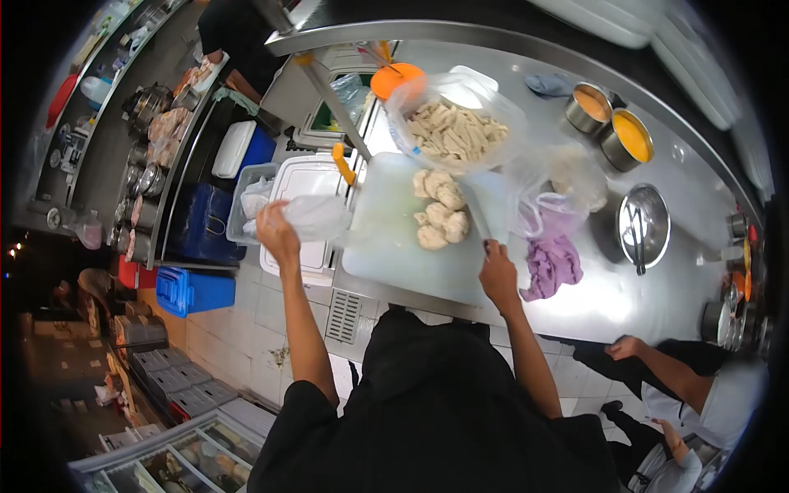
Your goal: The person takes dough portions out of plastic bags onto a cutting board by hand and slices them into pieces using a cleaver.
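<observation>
My left hand (278, 232) grips a clear plastic bag (316, 218), held out past the left edge of the white cutting board (386, 255). In my right hand (498, 275) is a knife (477, 212), its blade reaching over the board's right side. Several pale, lumpy pieces of what looks like cooked chicken (442, 226) lie on the board, just left of the blade. Behind them, a large clear bag (514, 123) holds many pale cut strips (456, 131). A purple cloth (552, 267) lies right of my right hand.
A steel bowl with tongs (643, 226) stands at right, with two pots of orange (590, 105) and yellow liquid (631, 138) behind. White-lidded bins (300, 177) stand left of the counter. Two people (715, 394) are at lower right; another (234, 37) is at upper left.
</observation>
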Tool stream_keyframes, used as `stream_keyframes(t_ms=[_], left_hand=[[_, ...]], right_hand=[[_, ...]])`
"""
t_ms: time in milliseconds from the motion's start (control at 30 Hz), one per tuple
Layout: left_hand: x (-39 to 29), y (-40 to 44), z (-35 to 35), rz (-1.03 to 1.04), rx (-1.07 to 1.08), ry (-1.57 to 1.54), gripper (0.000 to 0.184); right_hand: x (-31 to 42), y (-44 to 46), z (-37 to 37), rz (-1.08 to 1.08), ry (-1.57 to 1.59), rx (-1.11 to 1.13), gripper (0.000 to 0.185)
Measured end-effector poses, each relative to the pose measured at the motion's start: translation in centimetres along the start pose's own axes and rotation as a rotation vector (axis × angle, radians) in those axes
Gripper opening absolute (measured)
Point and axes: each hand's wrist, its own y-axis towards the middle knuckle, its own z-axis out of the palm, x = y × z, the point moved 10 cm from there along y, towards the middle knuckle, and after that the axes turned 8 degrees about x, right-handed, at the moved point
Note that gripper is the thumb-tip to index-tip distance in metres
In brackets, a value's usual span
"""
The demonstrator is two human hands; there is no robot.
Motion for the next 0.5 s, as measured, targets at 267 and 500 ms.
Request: stream_keyframes(t_ms=[267,500], left_hand=[[23.7,3.0,2.7,-0.484,-0.123,-0.089,0.040],[29.3,14.7,19.6,-0.532,-0.114,-0.541,0.037]], right_hand=[[1.4,-0.2,-0.3,0.085,-0.029,-0.073,0.034],[1.8,-0.3,-0.1,0.215,-0.054,-0.129,0.037]])
